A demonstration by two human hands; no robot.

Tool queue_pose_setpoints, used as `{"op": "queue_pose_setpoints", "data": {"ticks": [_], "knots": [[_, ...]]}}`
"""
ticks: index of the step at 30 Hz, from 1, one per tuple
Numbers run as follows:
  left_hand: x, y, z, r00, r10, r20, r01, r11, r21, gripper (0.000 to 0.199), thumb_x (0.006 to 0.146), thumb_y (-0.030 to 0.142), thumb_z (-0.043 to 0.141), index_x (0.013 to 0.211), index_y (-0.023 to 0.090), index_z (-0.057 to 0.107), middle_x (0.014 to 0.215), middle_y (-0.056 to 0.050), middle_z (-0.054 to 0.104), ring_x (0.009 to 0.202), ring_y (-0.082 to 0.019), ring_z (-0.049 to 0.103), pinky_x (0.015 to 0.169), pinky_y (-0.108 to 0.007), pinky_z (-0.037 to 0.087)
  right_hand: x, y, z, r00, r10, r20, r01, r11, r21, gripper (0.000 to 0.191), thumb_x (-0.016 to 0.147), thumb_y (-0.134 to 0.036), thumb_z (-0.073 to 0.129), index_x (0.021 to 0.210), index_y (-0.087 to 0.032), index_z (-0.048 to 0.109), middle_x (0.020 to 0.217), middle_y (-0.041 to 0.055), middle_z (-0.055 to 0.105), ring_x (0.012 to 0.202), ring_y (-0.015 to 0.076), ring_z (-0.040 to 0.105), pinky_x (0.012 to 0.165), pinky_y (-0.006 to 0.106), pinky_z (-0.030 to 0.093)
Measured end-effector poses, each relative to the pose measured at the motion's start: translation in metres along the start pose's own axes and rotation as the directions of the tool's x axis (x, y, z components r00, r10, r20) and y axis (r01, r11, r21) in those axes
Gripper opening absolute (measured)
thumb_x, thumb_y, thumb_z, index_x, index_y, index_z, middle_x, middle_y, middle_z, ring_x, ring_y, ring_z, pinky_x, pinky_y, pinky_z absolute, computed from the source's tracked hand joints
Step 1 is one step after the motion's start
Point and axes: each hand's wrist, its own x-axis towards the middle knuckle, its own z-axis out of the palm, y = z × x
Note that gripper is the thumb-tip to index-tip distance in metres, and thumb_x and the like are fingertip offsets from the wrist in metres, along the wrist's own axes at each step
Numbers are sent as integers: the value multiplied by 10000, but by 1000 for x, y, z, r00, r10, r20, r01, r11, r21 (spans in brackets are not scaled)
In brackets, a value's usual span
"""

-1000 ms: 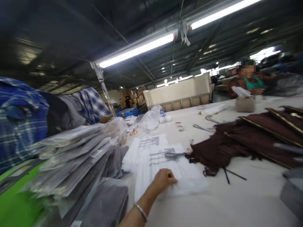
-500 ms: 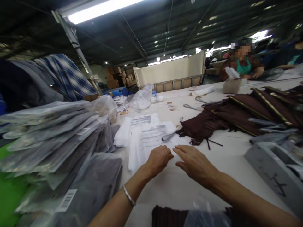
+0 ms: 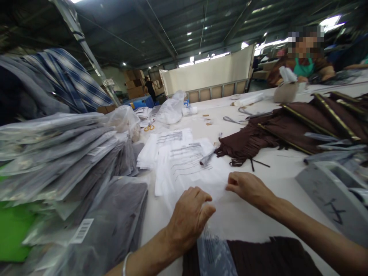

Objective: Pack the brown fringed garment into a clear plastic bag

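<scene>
My left hand is over the near middle of the table, its fingers curved with a gap between thumb and fingertips and nothing visible between them. To the right, my right hand is closed at the right edge of a thin clear bag; the pinched part is too faint to make out fully. Printed white plastic bags lie beyond my hands. Below them is a dark brown fringed piece with a clear plastic strip across it.
Bagged grey items are stacked at left. Brown fringed pieces with gold edging lie at right, above a grey box. Orange scissors lie farther back. A person is across the table.
My hands have moved apart, the left nearer and the right closing at the thin bag. The view has tilted down, showing more of the near brown piece.
</scene>
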Motion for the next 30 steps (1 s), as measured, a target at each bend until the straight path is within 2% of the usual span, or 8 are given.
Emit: {"op": "queue_pose_setpoints", "data": {"ticks": [5,10,17,20,22,24,27,30], "knots": [[-47,21,9,989,56,140,-70,993,97,653,742,674,671,1186,215,538,1274,-98,578,1145,-310,515,964,-472,413,0,6,-5,999,-8,36,6,999,54,187,886,-286,570,777,-211,702,797,29,739,736,174,655,617,257,369],[-50,28,25,949,-72,306,55,996,64,265,776,261,765,986,245,605,1063,-1,650,978,-214,579,851,-340,456,-3,6,-9,998,-33,54,32,999,12,225,902,-277,530,808,-198,718,828,71,744,785,202,666,634,271,372],[-36,44,-2,953,-210,217,269,917,-294,180,788,59,677,840,228,641,842,56,658,811,-113,614,755,-203,450,-15,19,-16,999,-10,51,10,1000,7,183,877,-264,560,819,-208,725,811,53,742,755,198,663,619,265,376],[-29,70,-18,927,99,362,48,925,-378,126,853,112,661,870,236,655,870,64,679,839,-90,630,804,-168,455,-18,21,-16,998,-3,55,2,1000,19,144,854,-246,588,814,-207,720,793,46,737,733,193,654,621,264,382],[-24,88,-19,798,388,461,-223,901,-373,170,884,179,653,1040,247,646,1015,46,698,991,-101,621,933,-189,429,-20,20,-14,999,-9,45,8,1000,25,117,836,-209,592,811,-205,706,816,38,734,757,185,650,645,257,391],[-21,100,-12,691,529,493,-441,849,-293,452,871,272,681,1293,236,522,1309,-17,609,1243,-150,511,1082,-277,359,-23,17,-14,1000,-18,25,17,999,29,102,825,-174,589,829,-201,687,866,35,728,802,178,642,679,250,397],[-22,103,6,717,540,440,-572,817,-71,879,773,490,741,1473,211,288,1568,-96,312,1453,-243,231,1184,-454,239,-27,15,-13,1000,-26,-7,26,999,39,98,826,-150,584,868,-194,661,915,38,712,848,175,624,721,248,397],[-35,95,19,775,542,326,-594,801,81,794,816,563,665,1451,218,334,1562,-85,330,1465,-263,179,1191,-506,199,-30,18,-12,999,-29,-16,30,998,61,83,830,-149,587,870,-192,645,914,35,700,854,177,612,735,252,391]]}}
